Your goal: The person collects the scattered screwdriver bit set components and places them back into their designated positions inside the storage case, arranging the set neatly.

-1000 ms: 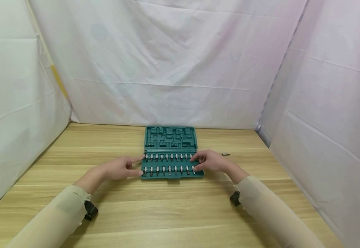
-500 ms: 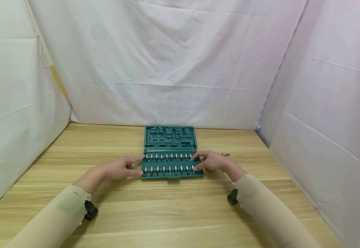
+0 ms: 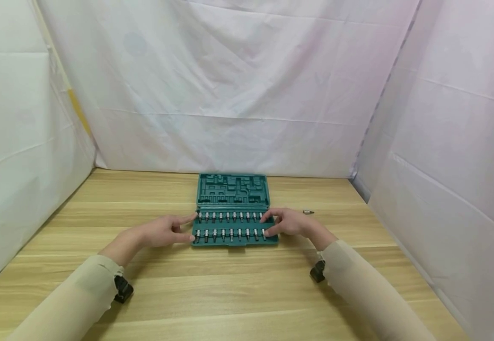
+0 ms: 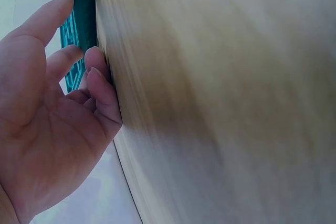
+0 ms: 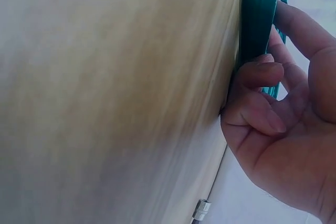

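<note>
A green plastic case (image 3: 235, 225) lies open on the table, its lid folded back. Two rows of silver bit sockets (image 3: 232, 233) fill the near half. At the case's left end, my left hand (image 3: 162, 231) touches the edge with thumb and index finger spread apart; its other fingers curl loosely beneath, as the left wrist view shows. My right hand (image 3: 289, 221) rests its thumb and index finger on the right end, partly covering the last sockets there. The case side (image 5: 258, 17) also appears beside the right fingers in the right wrist view.
One loose bit socket (image 3: 308, 212) lies on the wooden table (image 3: 230, 293) right of the case. The moulded lid (image 3: 233, 189) reaches toward the back. White cloth (image 3: 230, 85) hangs behind the table and along both sides.
The right wrist has shifted slightly left and inward, while its fingertips stay at the case's right end. The whole view drifts slightly; the left hand keeps its place on the case.
</note>
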A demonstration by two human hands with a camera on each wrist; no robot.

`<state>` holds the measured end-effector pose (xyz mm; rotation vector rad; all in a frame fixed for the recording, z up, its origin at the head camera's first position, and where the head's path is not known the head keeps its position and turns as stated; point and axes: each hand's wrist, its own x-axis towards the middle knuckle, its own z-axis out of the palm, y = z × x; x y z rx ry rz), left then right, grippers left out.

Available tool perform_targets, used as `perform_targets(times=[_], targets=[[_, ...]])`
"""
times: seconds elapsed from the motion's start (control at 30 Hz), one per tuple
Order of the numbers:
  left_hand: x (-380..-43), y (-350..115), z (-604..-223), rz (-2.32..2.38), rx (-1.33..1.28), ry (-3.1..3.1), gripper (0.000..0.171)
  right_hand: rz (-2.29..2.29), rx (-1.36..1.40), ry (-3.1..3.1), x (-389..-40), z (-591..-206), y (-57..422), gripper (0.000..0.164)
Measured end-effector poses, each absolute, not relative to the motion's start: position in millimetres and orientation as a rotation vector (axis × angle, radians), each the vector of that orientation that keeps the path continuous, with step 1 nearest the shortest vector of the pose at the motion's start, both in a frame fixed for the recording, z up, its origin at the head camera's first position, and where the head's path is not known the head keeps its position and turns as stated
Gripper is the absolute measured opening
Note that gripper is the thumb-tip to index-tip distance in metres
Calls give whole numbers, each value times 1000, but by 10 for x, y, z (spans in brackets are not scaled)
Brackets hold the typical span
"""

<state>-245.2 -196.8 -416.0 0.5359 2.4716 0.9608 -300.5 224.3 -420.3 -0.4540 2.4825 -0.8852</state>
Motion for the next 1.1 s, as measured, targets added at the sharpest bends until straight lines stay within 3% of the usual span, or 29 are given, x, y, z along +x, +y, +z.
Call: perform_targets(times=[0.7, 1.1], targets=[[-2454, -1998, -4174, 985, 540, 2455, 84, -925, -447, 2487, -2984, -4234, 2264, 37], [-2471, -2001, -4171, 961, 551, 2472, 82, -1118, -520, 2499, -3041, -4124, 2623, 37]])
